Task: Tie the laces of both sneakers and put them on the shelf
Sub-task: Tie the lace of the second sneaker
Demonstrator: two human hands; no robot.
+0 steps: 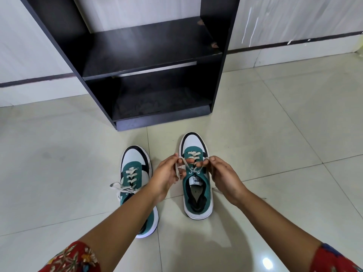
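Note:
Two green, white and black sneakers stand on the tiled floor, toes toward the shelf. Over the right sneaker (pixel 197 191), my left hand (pixel 167 176) and my right hand (pixel 224 175) each pinch one end of its white laces (pixel 189 165), which cross above the tongue. The left sneaker (pixel 135 169) sits beside it, its heel partly hidden under my left forearm; its laces (pixel 119 188) lie in a loose tangle hanging off the left side. The black shelf (pixel 149 55) stands just beyond the shoes.
The shelf has a middle board and a lower compartment (pixel 161 103), both holding nothing. It stands against a pale wall with a dark skirting stripe (pixel 294 42). Glossy light floor tiles (pixel 275 134) spread all around the sneakers.

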